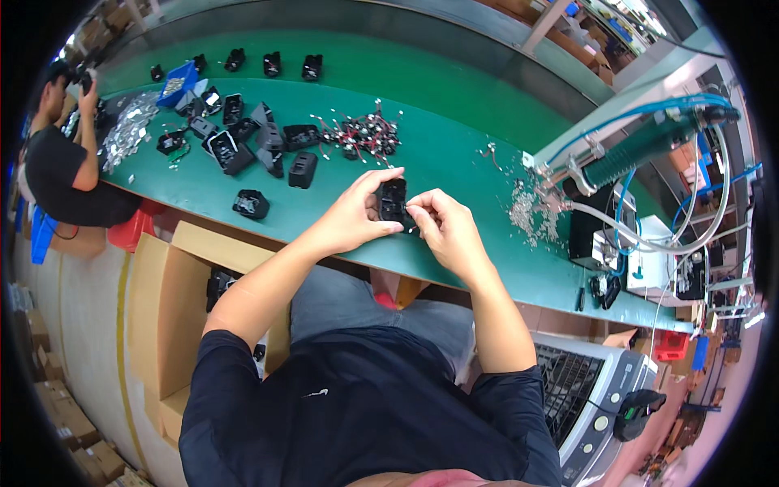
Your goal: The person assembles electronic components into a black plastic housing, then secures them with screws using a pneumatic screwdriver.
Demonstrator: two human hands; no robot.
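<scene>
The left hand [357,213] grips a black housing [393,201] above the near edge of the green desk [454,162], fingers curled round its left side. The right hand [445,227] is pinched closed at the housing's lower right edge, seemingly seating a small part too tiny to make out. This looks like mid-assembly; pressing the part home would call for a steady hold. The housing's long axis runs roughly away from the person, open face upward.

- Black housing [393,200]: matt moulded plastic.
- Bench top [454,154]: smooth green mat, faint sheen.
- Cartons [166,300]: plain brown cardboard.
- Small loose parts [527,213]: shiny metal.
</scene>
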